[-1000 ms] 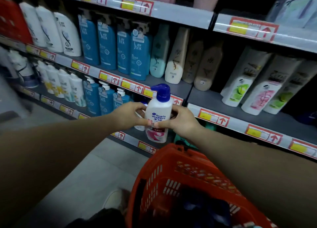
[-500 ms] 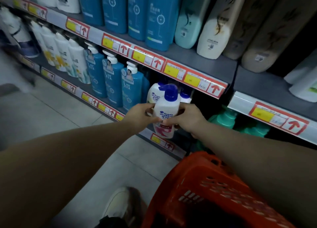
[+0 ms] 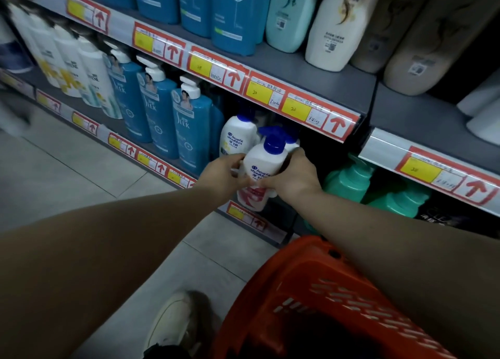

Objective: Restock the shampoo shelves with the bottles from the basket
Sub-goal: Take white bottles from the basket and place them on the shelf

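— Where was it?
— At the front of the lower shelf (image 3: pixel 146 158), above the orange basket (image 3: pixel 305 253): a white Head & Shoulders pump bottle (image 3: pixel 261 166), tilted, beside another like it (image 3: pixel 238 137).
— And the hands?
— The left hand (image 3: pixel 221 174) and right hand (image 3: pixel 293 178) both gripped its sides, fingers curled.

Front bottle (image 3: pixel 259 166): white body, blue pump cap, blue lettering, pink-red patch low down. Basket (image 3: pixel 311 277): orange-red, slotted walls. Blue bottles (image 3: pixel 189 131): white pumps. Green bottles (image 3: pixel 349 183): mint. Tags (image 3: pixel 316 109): red, yellow panel, red arrow. Shelf (image 3: pixel 311 69): grey.
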`<action>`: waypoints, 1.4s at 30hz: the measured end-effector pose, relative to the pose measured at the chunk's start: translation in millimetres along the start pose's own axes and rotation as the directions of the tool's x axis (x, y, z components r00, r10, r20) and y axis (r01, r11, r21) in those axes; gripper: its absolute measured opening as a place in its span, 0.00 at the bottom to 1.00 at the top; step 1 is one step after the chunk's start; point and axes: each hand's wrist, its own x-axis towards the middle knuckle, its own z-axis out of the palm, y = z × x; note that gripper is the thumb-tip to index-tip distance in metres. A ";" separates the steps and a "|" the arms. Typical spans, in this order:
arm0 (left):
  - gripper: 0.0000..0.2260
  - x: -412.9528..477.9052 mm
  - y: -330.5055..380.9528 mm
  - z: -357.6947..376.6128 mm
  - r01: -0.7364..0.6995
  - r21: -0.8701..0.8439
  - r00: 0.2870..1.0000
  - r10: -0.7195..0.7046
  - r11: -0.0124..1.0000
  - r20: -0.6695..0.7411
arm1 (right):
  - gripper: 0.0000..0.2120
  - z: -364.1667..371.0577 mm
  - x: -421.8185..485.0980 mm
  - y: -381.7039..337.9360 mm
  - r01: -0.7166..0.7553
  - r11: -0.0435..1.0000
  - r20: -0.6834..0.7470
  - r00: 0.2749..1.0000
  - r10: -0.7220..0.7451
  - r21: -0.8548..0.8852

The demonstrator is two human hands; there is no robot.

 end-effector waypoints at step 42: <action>0.21 10.6 14.1 28.0 0.117 0.179 0.990 -0.130 0.977 0.063 | 0.42 -27.3 11.4 15.2 -0.265 0.940 0.291 0.936 0.197 0.216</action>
